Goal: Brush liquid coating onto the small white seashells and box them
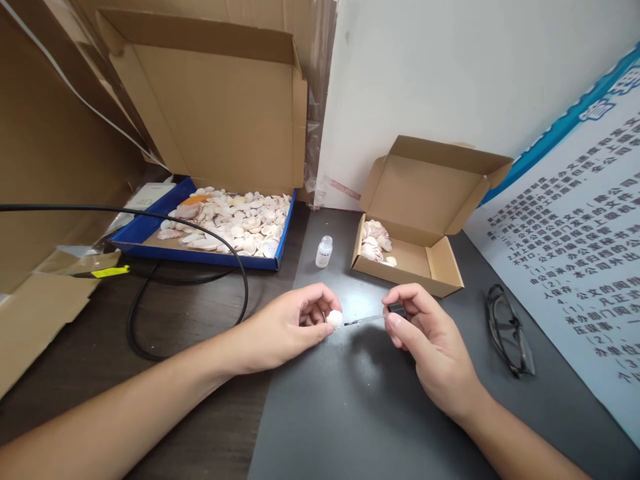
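Note:
Between the thumb and fingers of my left hand (295, 325) is a small white ribbed seashell (335, 320). My right hand (425, 340) pinches a thin brush (367, 320) with a clear stem and a black cap-like end partly hidden by the fingers. Its dark tip points left, close to the shell's right edge; whether it touches I cannot tell. Behind my hands a small clear glass bottle (324, 252) with a printed label stands upright, its neck uncapped.
A blue-sided cardboard box (200, 257) full of shells lies open at the back left. At the back right, a smaller brown box (410, 277) holds several shells. Dark-framed glasses (507, 333) lie right. A black cable (245, 287) loops left. A printed board (565, 247) leans right.

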Demonstrator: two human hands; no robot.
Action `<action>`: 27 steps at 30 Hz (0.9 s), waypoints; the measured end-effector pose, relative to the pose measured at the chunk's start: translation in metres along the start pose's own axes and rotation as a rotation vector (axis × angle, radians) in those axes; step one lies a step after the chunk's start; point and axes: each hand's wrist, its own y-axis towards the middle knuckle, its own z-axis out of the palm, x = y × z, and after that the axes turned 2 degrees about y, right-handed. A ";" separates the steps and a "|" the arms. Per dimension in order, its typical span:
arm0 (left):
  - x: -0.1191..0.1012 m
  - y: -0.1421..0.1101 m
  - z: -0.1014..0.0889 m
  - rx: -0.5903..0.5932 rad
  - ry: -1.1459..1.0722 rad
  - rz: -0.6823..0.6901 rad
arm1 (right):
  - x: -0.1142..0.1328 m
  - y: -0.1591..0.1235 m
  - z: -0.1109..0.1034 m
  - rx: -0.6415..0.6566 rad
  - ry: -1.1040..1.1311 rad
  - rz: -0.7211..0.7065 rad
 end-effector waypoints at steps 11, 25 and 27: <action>0.000 0.000 0.000 0.005 -0.074 -0.025 | -0.004 0.001 -0.001 -0.026 0.106 0.009; -0.006 -0.001 0.001 0.009 -0.132 -0.018 | -0.004 -0.001 -0.001 -0.027 0.244 0.069; -0.006 -0.001 0.001 0.014 -0.126 -0.020 | -0.003 -0.001 -0.001 -0.024 0.238 0.061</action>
